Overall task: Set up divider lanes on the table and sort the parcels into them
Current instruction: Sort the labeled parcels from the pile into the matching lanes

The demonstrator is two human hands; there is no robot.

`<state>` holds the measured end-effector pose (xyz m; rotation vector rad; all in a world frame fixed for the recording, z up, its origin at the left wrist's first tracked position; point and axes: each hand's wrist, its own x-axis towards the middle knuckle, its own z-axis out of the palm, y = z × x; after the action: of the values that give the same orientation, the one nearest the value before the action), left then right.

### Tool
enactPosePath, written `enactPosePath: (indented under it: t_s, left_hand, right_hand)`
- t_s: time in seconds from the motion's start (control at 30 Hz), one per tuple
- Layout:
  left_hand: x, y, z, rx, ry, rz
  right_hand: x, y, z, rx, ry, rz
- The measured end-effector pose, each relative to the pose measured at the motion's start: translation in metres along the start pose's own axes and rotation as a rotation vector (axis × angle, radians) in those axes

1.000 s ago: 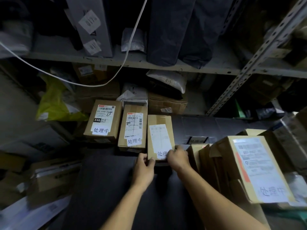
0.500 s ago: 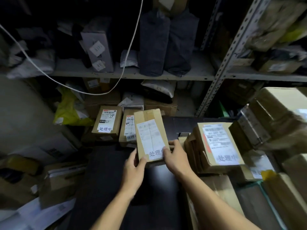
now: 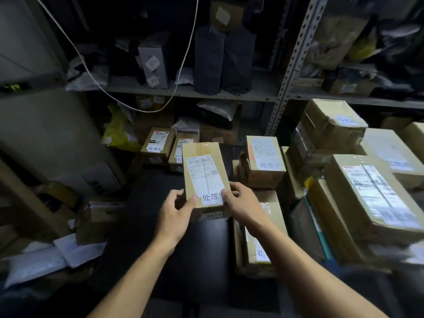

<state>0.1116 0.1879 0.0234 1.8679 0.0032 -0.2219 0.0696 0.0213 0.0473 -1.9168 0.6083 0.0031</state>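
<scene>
Parcel (image 3: 205, 173) tilted above the table (image 3: 183, 249), near end pinched by left hand (image 3: 175, 216) and right hand (image 3: 243, 203).

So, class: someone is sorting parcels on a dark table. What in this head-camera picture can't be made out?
- Held parcel: label print too small; left hand and right hand cover its near corners.
- Two far boxes: the held parcel hides part of one.
- Right-hand boxes: blurred labels.
- Upper shelf: too dark.
</scene>
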Motion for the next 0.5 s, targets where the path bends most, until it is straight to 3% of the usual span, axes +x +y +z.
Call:
enactPosePath:
  t_s: [0.5]
  left_hand:
    - [-0.122, -0.014, 0.043, 0.016, -0.239, -0.038]
  right_hand:
    - [-0.105, 0.074, -0.077, -0.031, -0.043, 0.176]
